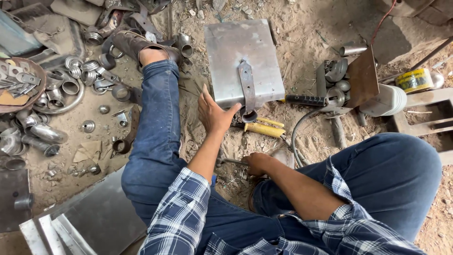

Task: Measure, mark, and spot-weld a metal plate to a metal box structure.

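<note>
Left hand (213, 113) open wide, fingers spread, at the near edge of the steel sheet (231, 54) lying on sandy ground | right hand (257, 163) closed around a thin metal rod (232, 161) | yellow tape roll (414, 79) far right (label unreadable).
</note>
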